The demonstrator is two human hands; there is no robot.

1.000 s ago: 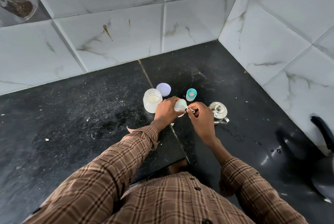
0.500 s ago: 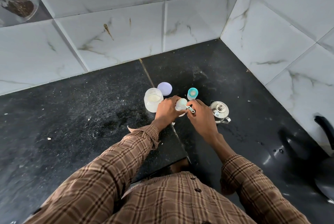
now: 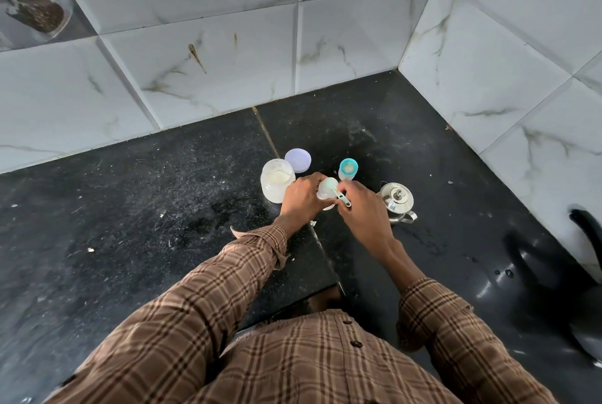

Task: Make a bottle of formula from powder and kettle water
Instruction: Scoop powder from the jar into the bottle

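Observation:
My left hand (image 3: 301, 200) grips a small clear baby bottle (image 3: 326, 191) standing on the black counter. My right hand (image 3: 365, 208) pinches a teal measuring scoop (image 3: 338, 193) whose bowl sits at the bottle's mouth. Left of my hands stands an open clear jar of white powder (image 3: 277, 183), with its pale lilac lid (image 3: 297, 160) lying flat behind it. The teal bottle cap with teat (image 3: 348, 169) stands just behind the bottle. A small steel kettle (image 3: 396, 201) with its lid on is to the right of my right hand.
The black stone counter (image 3: 146, 224) runs into a corner of white marble-look tiled walls (image 3: 228, 55). White specks of powder dot the counter. A dark rounded object (image 3: 553, 273) sits at the right edge. A glass container of dark matter (image 3: 39, 11) shows upper left.
My right hand has shifted the scoop from beside the bottle to over its mouth. The view has drifted slightly; my left hand keeps its hold.

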